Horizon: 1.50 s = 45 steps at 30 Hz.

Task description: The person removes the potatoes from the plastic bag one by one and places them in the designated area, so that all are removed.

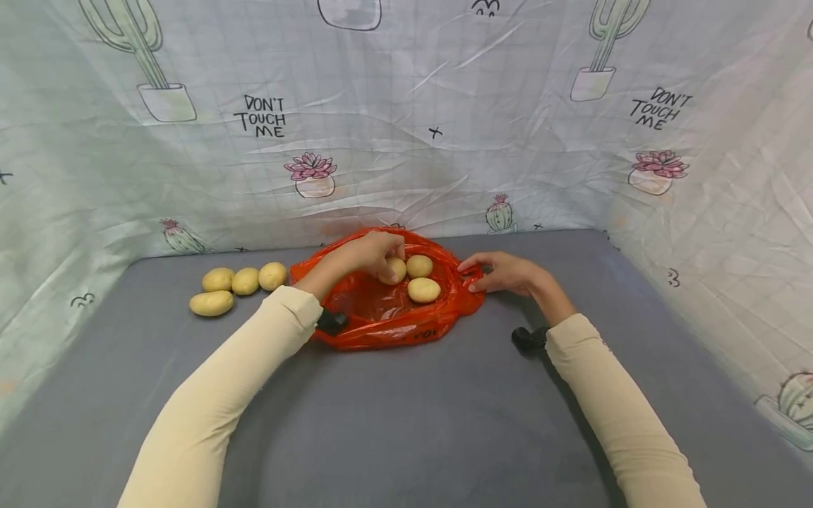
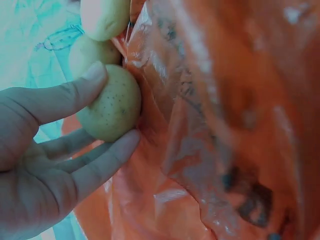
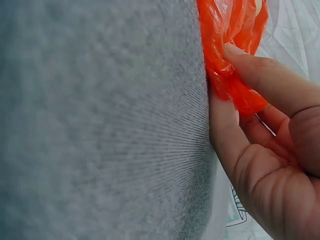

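A red plastic bag (image 1: pixel 365 300) lies spread on the grey table with its mouth facing up. Over it, my left hand (image 1: pixel 379 252) pinches a potato (image 2: pixel 112 105) between thumb and fingers. Two more potatoes, one round (image 1: pixel 419 266) and one oval (image 1: pixel 424 290), rest on the bag right beside the held one. On the right side, my right hand (image 1: pixel 508 273) grips the bunched edge of the bag, thumb on one side and fingers on the other; the right wrist view shows the crumpled red plastic (image 3: pixel 235 75) between them.
Several potatoes (image 1: pixel 245 281) sit in a group on the table (image 1: pixel 394 423) left of the bag. A cloth (image 1: pixel 406 127) printed with cacti hangs behind the table and along its sides. Black wrist devices (image 1: pixel 529 340) show near both sleeves.
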Each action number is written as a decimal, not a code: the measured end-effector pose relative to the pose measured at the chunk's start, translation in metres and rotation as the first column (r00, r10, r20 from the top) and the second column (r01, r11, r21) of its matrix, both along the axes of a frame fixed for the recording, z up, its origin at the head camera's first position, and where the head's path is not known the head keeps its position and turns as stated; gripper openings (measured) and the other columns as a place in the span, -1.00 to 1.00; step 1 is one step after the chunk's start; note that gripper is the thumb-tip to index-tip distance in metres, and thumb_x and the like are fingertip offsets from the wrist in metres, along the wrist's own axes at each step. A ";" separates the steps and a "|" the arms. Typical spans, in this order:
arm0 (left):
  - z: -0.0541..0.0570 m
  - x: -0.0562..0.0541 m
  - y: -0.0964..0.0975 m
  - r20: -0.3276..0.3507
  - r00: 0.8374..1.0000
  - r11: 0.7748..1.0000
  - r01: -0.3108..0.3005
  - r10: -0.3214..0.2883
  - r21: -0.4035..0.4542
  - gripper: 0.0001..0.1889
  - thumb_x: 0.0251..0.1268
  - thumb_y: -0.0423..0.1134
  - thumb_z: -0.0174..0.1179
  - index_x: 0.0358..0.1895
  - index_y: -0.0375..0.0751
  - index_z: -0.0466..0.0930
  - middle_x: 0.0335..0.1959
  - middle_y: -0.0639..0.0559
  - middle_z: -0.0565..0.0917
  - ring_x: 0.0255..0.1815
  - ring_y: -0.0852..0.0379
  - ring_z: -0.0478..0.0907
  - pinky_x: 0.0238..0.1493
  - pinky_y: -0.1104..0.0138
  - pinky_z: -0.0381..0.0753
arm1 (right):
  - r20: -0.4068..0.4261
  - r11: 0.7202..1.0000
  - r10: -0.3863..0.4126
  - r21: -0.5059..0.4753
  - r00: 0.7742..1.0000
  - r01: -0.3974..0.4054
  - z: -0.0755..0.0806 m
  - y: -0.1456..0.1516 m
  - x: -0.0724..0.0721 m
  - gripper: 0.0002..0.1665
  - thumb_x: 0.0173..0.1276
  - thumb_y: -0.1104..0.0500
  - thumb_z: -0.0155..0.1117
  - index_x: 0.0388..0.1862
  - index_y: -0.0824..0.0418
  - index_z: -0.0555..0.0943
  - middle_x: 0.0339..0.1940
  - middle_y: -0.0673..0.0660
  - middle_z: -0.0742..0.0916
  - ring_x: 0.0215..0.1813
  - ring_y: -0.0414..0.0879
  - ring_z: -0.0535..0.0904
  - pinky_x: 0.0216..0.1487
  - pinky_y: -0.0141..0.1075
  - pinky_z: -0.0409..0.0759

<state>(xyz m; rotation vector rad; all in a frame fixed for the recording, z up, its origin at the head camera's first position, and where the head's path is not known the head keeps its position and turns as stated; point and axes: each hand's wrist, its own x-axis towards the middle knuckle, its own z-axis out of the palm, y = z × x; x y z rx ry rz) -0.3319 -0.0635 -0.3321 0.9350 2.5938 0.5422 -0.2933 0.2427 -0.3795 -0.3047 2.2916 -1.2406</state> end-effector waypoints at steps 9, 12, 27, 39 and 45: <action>0.017 0.030 -0.027 -0.159 0.983 0.986 -0.066 0.091 0.155 -0.58 0.11 -0.33 0.52 -0.02 -0.25 0.53 -0.07 -0.18 0.65 -0.14 -0.06 0.50 -0.11 0.15 0.49 | 0.026 1.000 -0.002 -0.013 1.000 0.002 -0.003 -0.006 0.000 -0.40 0.42 0.31 0.34 0.42 0.25 0.45 0.50 0.29 0.35 0.15 0.02 0.43 0.06 -0.27 0.55; 0.025 0.045 -0.035 -0.202 0.974 0.979 -0.058 0.098 0.196 -0.58 0.10 -0.31 0.53 -0.02 -0.23 0.53 -0.03 -0.18 0.66 -0.06 -0.07 0.54 -0.04 0.11 0.51 | 0.027 1.000 -0.005 -0.015 1.000 0.005 -0.002 -0.006 -0.001 -0.39 0.42 0.32 0.33 0.42 0.26 0.45 0.49 0.29 0.35 0.14 0.01 0.43 0.06 -0.28 0.55; 0.019 0.092 -0.060 -0.266 0.952 0.930 -0.043 0.149 0.366 -0.55 0.15 -0.31 0.49 0.05 -0.24 0.48 -0.01 -0.08 0.55 -0.06 -0.01 0.49 -0.03 0.16 0.50 | 0.010 1.000 -0.001 -0.019 1.000 0.001 -0.002 -0.001 -0.001 -0.39 0.41 0.33 0.34 0.42 0.28 0.45 0.50 0.31 0.33 0.16 0.02 0.41 0.06 -0.28 0.54; 0.013 0.092 -0.064 -0.304 0.929 0.891 -0.057 0.213 0.450 -0.58 0.21 -0.28 0.45 0.01 -0.24 0.43 -0.04 -0.08 0.53 -0.08 -0.01 0.44 -0.04 0.12 0.46 | 0.031 0.999 -0.003 -0.055 1.000 0.004 -0.002 0.002 -0.003 -0.38 0.43 0.35 0.31 0.44 0.30 0.42 0.51 0.30 0.33 0.16 -0.02 0.45 0.07 -0.31 0.57; 0.014 0.093 -0.067 -0.299 0.924 0.891 -0.084 0.238 0.447 -0.55 0.21 -0.28 0.46 0.05 -0.25 0.42 -0.01 -0.10 0.54 -0.12 -0.03 0.41 -0.12 0.15 0.41 | 0.032 0.999 -0.009 -0.051 0.999 0.011 -0.002 0.002 -0.002 -0.37 0.42 0.35 0.32 0.44 0.29 0.42 0.51 0.29 0.34 0.17 -0.01 0.43 0.05 -0.32 0.57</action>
